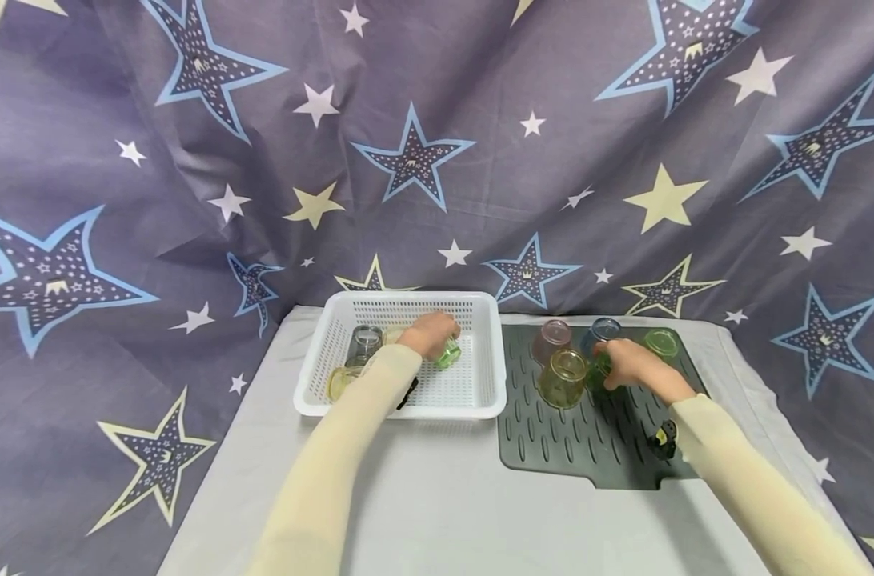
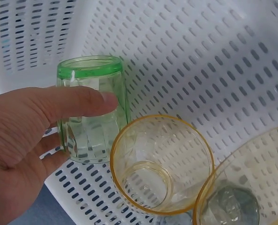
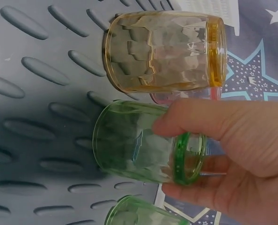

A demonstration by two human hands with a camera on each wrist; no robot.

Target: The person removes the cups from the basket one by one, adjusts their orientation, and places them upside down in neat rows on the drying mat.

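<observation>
Head view: we're maybe midway, glasses (image 1: 563, 384) split between basket (image 1: 444, 412) and mat (image 1: 545, 444). Left hand (image 1: 430, 334) grips one green glass (image 2: 92, 140), right hand (image 1: 631, 364) a second green glass (image 3: 129, 145).

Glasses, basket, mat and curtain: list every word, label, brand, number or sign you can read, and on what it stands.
None can be read on the glasses, basket or mat.
The curtain shows stars and crowns, no text.
Any marking on the wrist camera is too small.

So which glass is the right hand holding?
The green glass beside the yellow glass on the mat; the mat's other green glass stands apart, toward the back right.
</observation>
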